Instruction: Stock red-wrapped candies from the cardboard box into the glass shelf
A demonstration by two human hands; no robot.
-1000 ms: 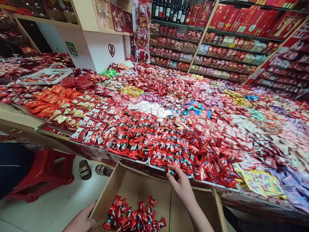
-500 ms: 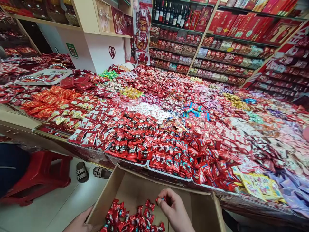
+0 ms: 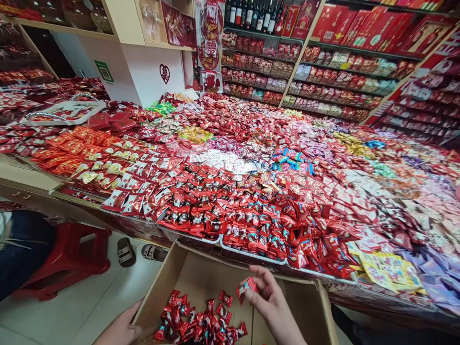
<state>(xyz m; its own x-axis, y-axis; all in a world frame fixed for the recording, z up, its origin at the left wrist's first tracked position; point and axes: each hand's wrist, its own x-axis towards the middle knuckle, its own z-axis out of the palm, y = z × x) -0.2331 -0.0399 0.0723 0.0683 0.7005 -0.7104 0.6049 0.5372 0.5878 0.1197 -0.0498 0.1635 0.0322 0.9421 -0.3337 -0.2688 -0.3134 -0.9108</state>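
Note:
A wrapped candy (image 3: 247,287), red with a pale and teal print, is pinched between the thumb and fingers of my right hand (image 3: 271,302), above the inside of a cardboard box (image 3: 204,270). My left hand (image 3: 122,328) grips the box's left wall, its thumb over the edge and its other fingers hidden outside. On the box floor lies a loose heap of small red wrapped candies (image 3: 201,321), with one candy (image 3: 225,298) a little apart near my right hand. Similar red and teal candies (image 3: 255,235) fill a tray just beyond the box.
A long counter heaped with wrapped sweets (image 3: 233,163) spans the view, edged by clear trays (image 3: 194,239). At lower left stand a red plastic stool (image 3: 82,258), a person's dark-clad leg (image 3: 28,249) and sandals (image 3: 125,252). Stocked shelves (image 3: 262,60) line the back wall.
My right hand has risen slightly and turned, so the candy in its fingers shows more fully. The seated person's leg at left has come further into view. My left hand stays on the box.

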